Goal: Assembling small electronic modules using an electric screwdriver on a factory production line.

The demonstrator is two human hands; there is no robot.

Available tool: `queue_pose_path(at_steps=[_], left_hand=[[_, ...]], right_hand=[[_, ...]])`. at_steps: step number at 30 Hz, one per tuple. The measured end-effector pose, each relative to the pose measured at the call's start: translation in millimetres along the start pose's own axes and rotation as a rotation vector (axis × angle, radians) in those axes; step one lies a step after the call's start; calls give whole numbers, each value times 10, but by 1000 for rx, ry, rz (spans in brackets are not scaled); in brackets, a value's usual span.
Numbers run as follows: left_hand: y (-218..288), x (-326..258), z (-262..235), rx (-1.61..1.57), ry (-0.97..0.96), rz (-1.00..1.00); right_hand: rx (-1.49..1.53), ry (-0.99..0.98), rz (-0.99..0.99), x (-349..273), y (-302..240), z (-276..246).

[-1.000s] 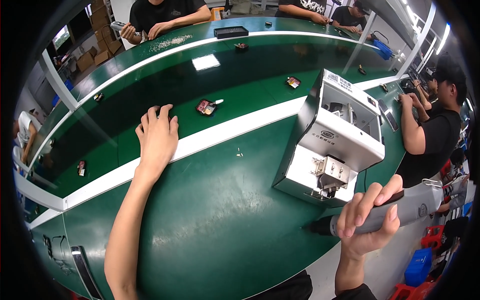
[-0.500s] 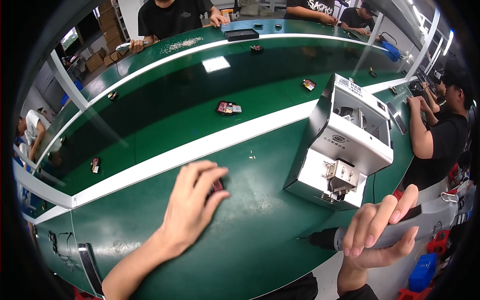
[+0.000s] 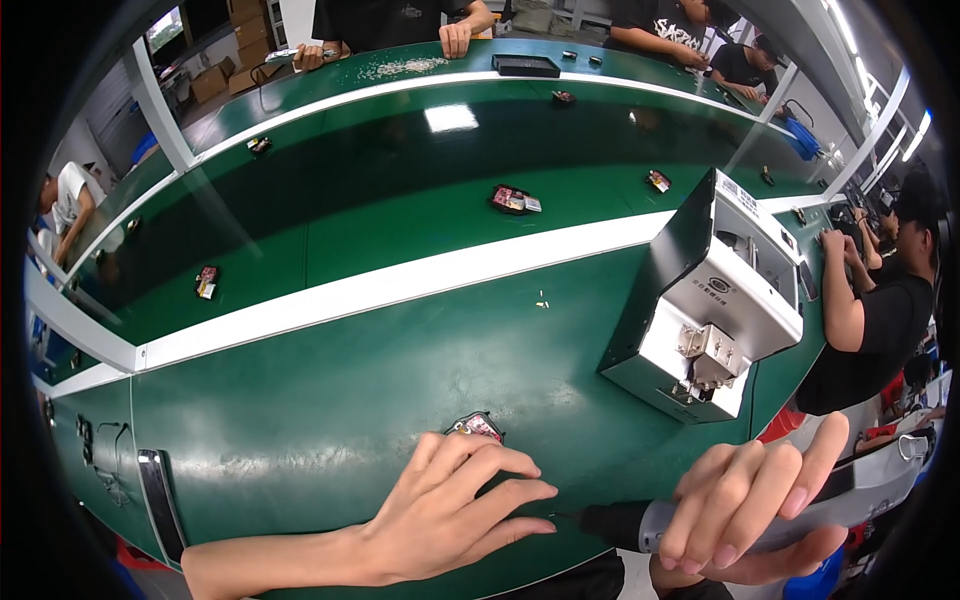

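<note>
two hands, lower frame: left hand [image 3: 450,515] spread flat over small part [image 3: 478,427] on green tabletop [image 3: 330,400]; right hand [image 3: 750,510] gripping electric screwdriver [image 3: 640,525].

Deep green all across the counter [image 3: 330,400], glossy with pale glare patches, and a clean white stripe [image 3: 400,285] cuts along it. The machine [image 3: 715,300] on the right shows a white front and a black side panel. The electric screwdriver [image 3: 640,525] goes from a black nose to a light grey body. A small flat part [image 3: 478,427], red and pink with a dark edge, peeks out. Black shirt [image 3: 880,320] on the neighbour at right.
</note>
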State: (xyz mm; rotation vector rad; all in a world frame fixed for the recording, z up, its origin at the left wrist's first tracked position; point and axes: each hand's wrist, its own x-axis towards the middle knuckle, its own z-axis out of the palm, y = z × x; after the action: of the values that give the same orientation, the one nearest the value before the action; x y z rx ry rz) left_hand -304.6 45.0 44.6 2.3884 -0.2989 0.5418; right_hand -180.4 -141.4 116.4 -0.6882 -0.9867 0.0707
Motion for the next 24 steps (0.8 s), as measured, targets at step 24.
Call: queue_pose_path(at_steps=[24], left_hand=[[-90,-228,-75,-316,179,-19]], right_hand=[[178,55,-30,-121,101,303]])
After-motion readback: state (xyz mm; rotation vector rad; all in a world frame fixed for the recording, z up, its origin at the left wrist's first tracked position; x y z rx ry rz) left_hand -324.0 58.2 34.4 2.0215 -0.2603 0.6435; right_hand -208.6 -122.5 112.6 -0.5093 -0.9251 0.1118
